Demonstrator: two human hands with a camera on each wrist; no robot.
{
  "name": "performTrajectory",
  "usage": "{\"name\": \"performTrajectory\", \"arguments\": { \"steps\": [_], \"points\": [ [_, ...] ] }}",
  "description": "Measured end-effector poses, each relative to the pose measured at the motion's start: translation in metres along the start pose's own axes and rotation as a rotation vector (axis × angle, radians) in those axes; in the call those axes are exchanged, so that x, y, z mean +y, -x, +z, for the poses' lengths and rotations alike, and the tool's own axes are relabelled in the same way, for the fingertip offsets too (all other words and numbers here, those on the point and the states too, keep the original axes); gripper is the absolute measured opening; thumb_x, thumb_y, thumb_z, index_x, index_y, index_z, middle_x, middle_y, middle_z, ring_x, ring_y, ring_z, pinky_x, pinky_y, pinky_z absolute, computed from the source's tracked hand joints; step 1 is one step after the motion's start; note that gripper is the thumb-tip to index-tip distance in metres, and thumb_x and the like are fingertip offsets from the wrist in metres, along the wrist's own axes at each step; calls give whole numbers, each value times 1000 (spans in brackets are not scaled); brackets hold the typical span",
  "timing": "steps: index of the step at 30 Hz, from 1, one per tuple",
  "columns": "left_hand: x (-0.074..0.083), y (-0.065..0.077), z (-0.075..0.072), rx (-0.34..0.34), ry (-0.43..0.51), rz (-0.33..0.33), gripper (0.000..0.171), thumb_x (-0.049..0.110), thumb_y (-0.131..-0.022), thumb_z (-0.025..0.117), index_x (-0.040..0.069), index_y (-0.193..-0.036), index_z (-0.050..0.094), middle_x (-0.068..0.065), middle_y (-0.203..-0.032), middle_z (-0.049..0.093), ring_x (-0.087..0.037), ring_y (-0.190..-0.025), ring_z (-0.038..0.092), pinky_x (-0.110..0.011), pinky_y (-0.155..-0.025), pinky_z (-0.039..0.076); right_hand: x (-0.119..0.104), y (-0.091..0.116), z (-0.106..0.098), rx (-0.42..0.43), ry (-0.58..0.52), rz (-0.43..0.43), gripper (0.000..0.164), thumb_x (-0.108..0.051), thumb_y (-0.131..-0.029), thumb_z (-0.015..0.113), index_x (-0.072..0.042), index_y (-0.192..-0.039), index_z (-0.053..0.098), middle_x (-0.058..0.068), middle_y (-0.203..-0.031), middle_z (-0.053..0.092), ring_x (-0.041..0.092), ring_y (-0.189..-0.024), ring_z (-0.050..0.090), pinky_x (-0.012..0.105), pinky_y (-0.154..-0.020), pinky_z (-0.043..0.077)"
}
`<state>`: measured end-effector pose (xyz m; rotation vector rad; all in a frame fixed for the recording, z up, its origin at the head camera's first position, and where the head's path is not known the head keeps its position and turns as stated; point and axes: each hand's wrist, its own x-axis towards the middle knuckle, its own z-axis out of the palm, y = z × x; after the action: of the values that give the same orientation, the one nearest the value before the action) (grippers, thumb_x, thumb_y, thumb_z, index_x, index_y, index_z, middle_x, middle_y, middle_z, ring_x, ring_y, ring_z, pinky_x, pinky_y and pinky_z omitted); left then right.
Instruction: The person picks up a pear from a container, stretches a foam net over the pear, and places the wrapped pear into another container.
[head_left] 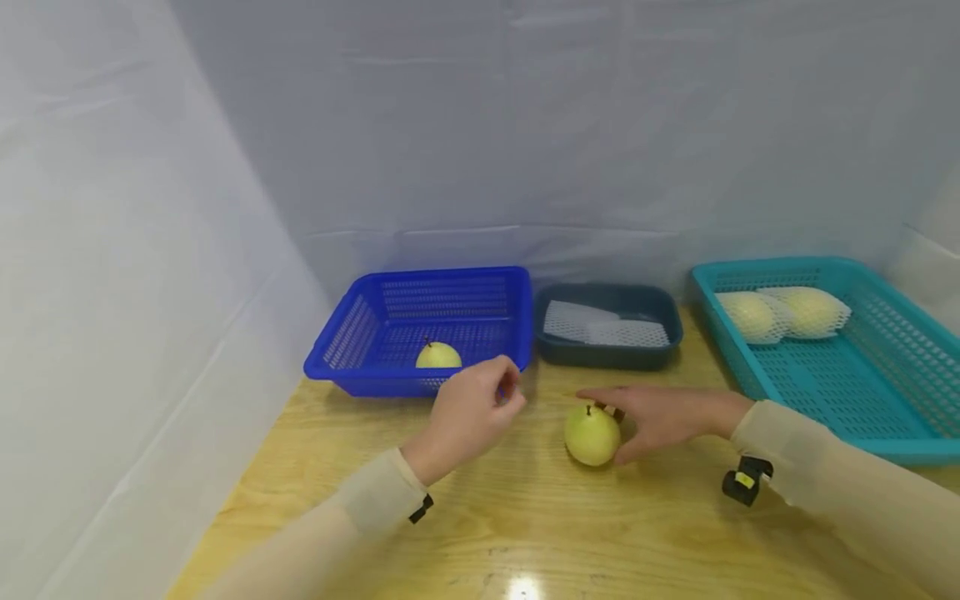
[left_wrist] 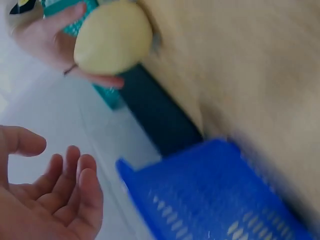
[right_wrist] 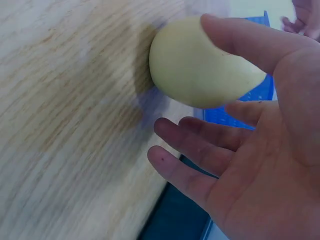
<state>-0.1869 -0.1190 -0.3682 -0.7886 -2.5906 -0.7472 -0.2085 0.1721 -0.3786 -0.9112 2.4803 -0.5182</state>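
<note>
A yellow-green pear (head_left: pixel 592 436) stands upright on the wooden table, stem up. My right hand (head_left: pixel 663 417) is around its right side, thumb on the near side and a finger reaching past the stem. In the right wrist view the thumb (right_wrist: pixel 250 42) overlaps the pear (right_wrist: pixel 200 65), while the other fingers spread loosely below it. Whether the hand bears on the fruit is hard to tell. Left of the pear, my left hand (head_left: pixel 474 414) hovers before the blue basket (head_left: pixel 431 387), fingers loosely bent with nothing between them. Another pear (head_left: pixel 438 356) lies inside that basket.
Behind the pear, a dark teal tray (head_left: pixel 607 358) contains white foam net sleeves (head_left: pixel 626 332). A turquoise basket (head_left: pixel 855 392) at the right holds two pears in foam nets (head_left: pixel 806 312). White sheeting (head_left: pixel 600 125) closes off the back and left.
</note>
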Motion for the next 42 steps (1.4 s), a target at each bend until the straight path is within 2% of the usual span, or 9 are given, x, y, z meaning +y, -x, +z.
{"name": "performTrajectory", "arguments": {
  "steps": [5,7,11,16,21,26,29,35,42],
  "points": [
    [5,-1,21,-184,-3,-46,6,24,-91,61,19,-90,63,10,-77,59,-7,-64,53,-24,-58,45,3,6,-9,-34,-24,34,97,-22,-83,77,-16,-162,20,11,-154,44,25,-126,56,46,-99,49],
    [7,-1,28,-235,4,-62,7,26,-91,62,19,-90,63,11,-77,59,-7,-64,53,-24,-58,45,6,8,-15,-49,-21,54,98,-19,-82,75,-19,-162,19,11,-155,43,27,-127,55,43,-93,51],
    [10,0,39,-301,6,-67,9,28,-93,62,20,-91,63,11,-76,59,-6,-64,54,-24,-57,44,16,10,-30,-41,16,49,88,-14,-86,70,-16,-161,24,15,-150,49,32,-125,57,44,-91,52],
    [11,1,45,-329,16,-65,10,29,-94,62,20,-91,63,11,-75,59,-6,-63,54,-24,-56,44,25,8,-51,42,54,5,63,-18,-96,60,-8,-154,39,17,-138,59,32,-117,64,46,-92,54],
    [12,2,48,-352,24,-73,12,31,-94,63,19,-92,64,11,-75,59,-5,-63,54,-23,-57,45,31,1,-70,165,102,-9,47,-19,-99,60,-6,-144,53,13,-122,68,27,-108,68,45,-88,56],
    [13,2,51,-352,23,-69,12,31,-94,64,19,-92,65,11,-76,60,-5,-65,54,-23,-59,45,43,-13,-85,245,156,22,41,-22,-99,60,-8,-137,60,10,-117,70,25,-105,67,46,-86,56],
    [13,3,52,-354,25,-71,13,31,-94,64,19,-93,65,11,-77,61,-5,-66,54,-22,-59,46,52,-22,-92,269,168,47,42,-23,-99,60,-7,-137,60,13,-121,69,27,-108,66,47,-89,56],
    [14,4,52,-358,24,-62,13,32,-94,63,19,-94,65,11,-78,61,-4,-66,55,-22,-60,46,69,-38,-104,222,152,140,48,-26,-99,59,-4,-141,55,21,-139,58,37,-124,58,54,-100,50],
    [15,5,53,-375,36,-64,13,32,-94,63,19,-94,66,12,-79,62,-4,-68,55,-22,-62,46,79,-49,-115,115,174,244,54,-28,-100,59,0,-145,49,25,-146,51,42,-130,52,57,-104,46]
  ]
}}
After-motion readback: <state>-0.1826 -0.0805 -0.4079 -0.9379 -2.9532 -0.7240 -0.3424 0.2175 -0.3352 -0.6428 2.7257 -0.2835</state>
